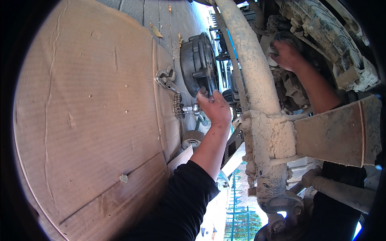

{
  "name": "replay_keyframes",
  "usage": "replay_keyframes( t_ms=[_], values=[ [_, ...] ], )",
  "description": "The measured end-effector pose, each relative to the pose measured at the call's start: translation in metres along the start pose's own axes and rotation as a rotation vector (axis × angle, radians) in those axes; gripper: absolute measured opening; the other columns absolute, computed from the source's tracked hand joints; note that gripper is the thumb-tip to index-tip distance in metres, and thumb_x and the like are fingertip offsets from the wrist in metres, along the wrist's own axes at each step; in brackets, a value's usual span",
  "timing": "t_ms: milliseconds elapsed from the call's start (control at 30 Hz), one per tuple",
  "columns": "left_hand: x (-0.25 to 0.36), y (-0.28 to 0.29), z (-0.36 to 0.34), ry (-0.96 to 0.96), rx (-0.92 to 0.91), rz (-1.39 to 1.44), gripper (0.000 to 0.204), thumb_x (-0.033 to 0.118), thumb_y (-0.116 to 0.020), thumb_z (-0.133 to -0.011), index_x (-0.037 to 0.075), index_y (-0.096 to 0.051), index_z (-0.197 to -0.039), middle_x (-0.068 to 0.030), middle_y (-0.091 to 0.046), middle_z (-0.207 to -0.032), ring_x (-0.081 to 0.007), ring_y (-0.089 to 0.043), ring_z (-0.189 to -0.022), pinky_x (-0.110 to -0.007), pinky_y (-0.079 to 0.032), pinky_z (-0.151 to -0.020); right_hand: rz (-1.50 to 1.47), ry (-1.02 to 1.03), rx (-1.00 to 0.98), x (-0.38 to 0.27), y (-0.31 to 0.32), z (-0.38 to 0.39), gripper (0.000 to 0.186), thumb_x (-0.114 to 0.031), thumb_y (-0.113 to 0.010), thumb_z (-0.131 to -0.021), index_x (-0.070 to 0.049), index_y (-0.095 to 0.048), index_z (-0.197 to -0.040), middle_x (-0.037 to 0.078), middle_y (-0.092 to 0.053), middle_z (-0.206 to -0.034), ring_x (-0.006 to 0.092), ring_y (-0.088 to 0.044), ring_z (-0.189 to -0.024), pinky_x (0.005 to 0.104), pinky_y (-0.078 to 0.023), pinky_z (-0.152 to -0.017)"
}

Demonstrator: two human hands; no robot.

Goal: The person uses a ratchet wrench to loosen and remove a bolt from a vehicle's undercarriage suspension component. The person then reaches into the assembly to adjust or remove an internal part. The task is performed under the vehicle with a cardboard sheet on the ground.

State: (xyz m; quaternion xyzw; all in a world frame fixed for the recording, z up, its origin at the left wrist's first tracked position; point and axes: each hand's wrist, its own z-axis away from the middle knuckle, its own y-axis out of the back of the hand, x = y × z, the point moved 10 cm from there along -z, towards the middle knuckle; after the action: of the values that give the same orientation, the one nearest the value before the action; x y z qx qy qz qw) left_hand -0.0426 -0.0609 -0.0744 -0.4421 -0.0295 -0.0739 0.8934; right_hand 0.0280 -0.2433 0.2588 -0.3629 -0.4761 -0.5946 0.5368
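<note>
My left hand (216, 107) reaches out with its fingers bent at the near edge of a round black drain pan (192, 60), and it seems to grip the rim. Right beside that hand lies a chain wrench (177, 105) with a shiny ratchet (195, 109) fitted to it. My right hand (286, 55) is up among the muddy parts of a vehicle's underside. Its fingers curl about a pale round part (272, 61), mostly hidden by the hand and the shadow.
A large flattened cardboard sheet (96, 104) covers the ground at the left. A thick mud-caked axle tube (255, 60) runs between my arms, with a dirty metal bracket (329, 134) below my right forearm. A small roller wheel (193, 138) stands near my left wrist.
</note>
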Motion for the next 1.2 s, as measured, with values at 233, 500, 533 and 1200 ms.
replay_keyframes(
  t_ms=[233, 500, 533, 1200],
  values=[
    [-0.006, -0.002, -0.004, 0.024, 0.016, -0.080, 0.050, 0.015, -0.057, -0.098, -0.010, -0.045, -0.140, -0.0285, -0.047, -0.139, -0.0391, -0.049, -0.128, -0.043, -0.043, -0.109, 0.038, -0.070, -0.009, 0.001, 0.002, 0.001, 0.052, -0.029, -0.083, -0.089, -0.001, -0.064, -0.129, 0.024, -0.069, -0.120, 0.0437, -0.064, -0.116, 0.0488, -0.052, -0.101],
    [-0.011, -0.002, -0.002, 0.011, -0.004, -0.162, 0.050, 0.014, -0.055, -0.097, -0.010, -0.046, -0.139, -0.0299, -0.046, -0.140, -0.0414, -0.046, -0.130, -0.046, -0.037, -0.114, -0.066, -0.056, -0.029, -0.006, 0.014, 0.005, 0.046, -0.020, -0.085, -0.087, -0.005, -0.066, -0.126, 0.023, -0.071, -0.120, 0.0433, -0.065, -0.118, 0.0479, -0.053, -0.101],
    [-0.013, -0.002, -0.001, 0.035, -0.007, -0.136, 0.050, 0.014, -0.055, -0.096, -0.010, -0.046, -0.139, -0.0298, -0.046, -0.140, -0.0413, -0.046, -0.130, -0.046, -0.037, -0.114, -0.074, -0.045, -0.027, -0.007, 0.015, 0.005, 0.049, -0.017, -0.086, -0.086, -0.005, -0.066, -0.129, 0.024, -0.071, -0.120, 0.0437, -0.065, -0.117, 0.0475, -0.053, -0.101],
    [-0.034, -0.014, -0.031, 0.023, -0.035, -0.138, 0.054, 0.020, -0.060, -0.100, -0.008, -0.047, -0.145, -0.0304, -0.051, -0.144, -0.0436, -0.052, -0.133, -0.047, -0.040, -0.115, -0.001, -0.055, 0.028, -0.011, 0.021, 0.006, 0.047, -0.029, -0.084, -0.089, -0.002, -0.066, -0.122, 0.026, -0.071, -0.114, 0.0454, -0.065, -0.114, 0.0497, -0.052, -0.099]
  ],
)
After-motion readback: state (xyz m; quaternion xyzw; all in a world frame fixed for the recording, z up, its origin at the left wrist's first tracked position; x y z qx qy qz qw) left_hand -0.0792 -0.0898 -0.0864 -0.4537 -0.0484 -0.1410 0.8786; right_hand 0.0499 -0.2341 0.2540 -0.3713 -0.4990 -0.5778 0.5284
